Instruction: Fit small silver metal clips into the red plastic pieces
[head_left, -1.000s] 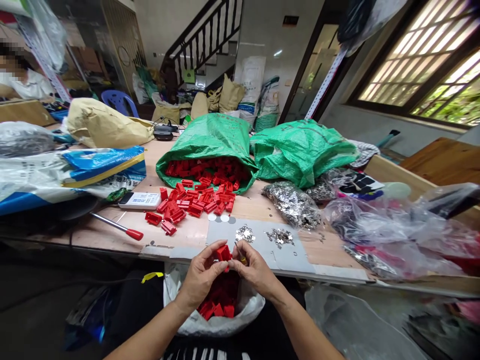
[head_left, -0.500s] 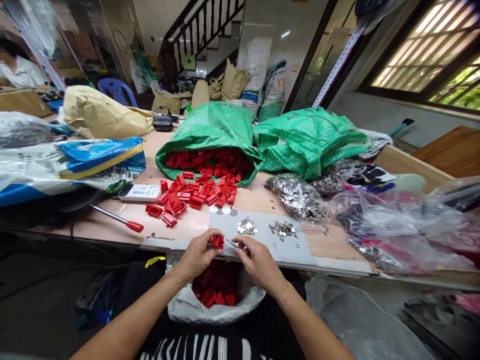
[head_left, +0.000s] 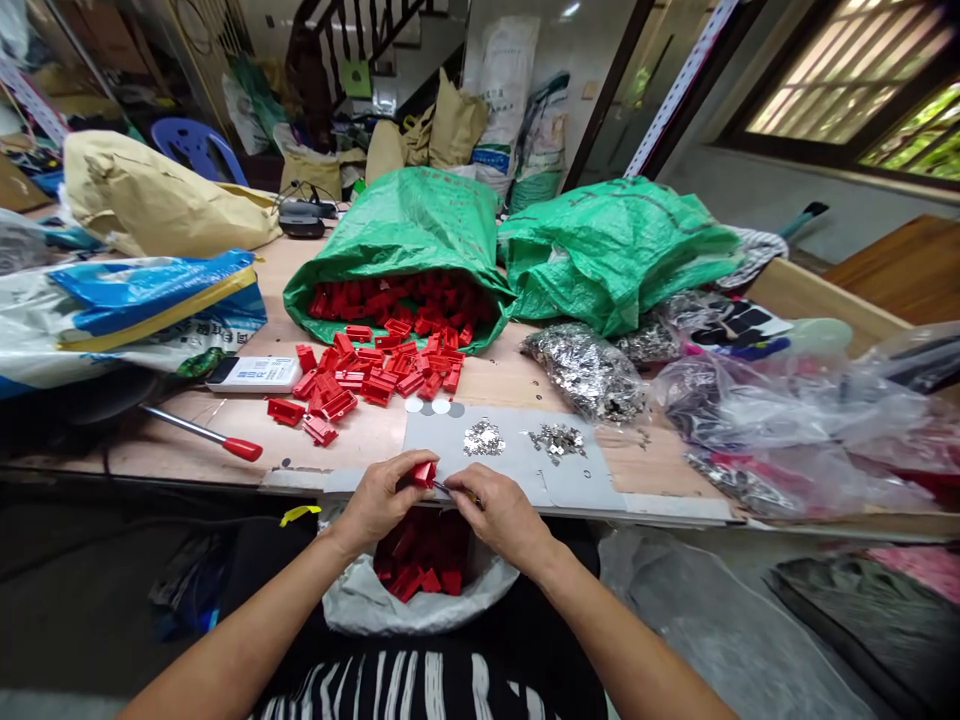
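My left hand [head_left: 381,500] pinches a small red plastic part [head_left: 424,474] above the table's front edge. In my right hand [head_left: 499,510] is a slim pointed metal tool [head_left: 442,487], its tip at the red part; the tool's exact kind is hard to make out. Just beyond my hands, two piles of small shiny metal pieces, a left pile [head_left: 484,437] and a right pile [head_left: 556,441], lie on a grey sheet [head_left: 517,480]. Below, on my lap, a pale bag [head_left: 420,615] holds more red parts [head_left: 420,565].
Loose red parts [head_left: 360,375] spill from an open green sack [head_left: 420,225]. Another green sack [head_left: 615,250] lies to its right, behind a clear bag of metal pieces [head_left: 585,370]. At left are a white box-shaped device [head_left: 259,374] and a red-tipped lever [head_left: 241,448].
The tool in my right hand has moved left from beside the red part to meet it. My left hand still pinches the part. The camera view has shifted slightly.
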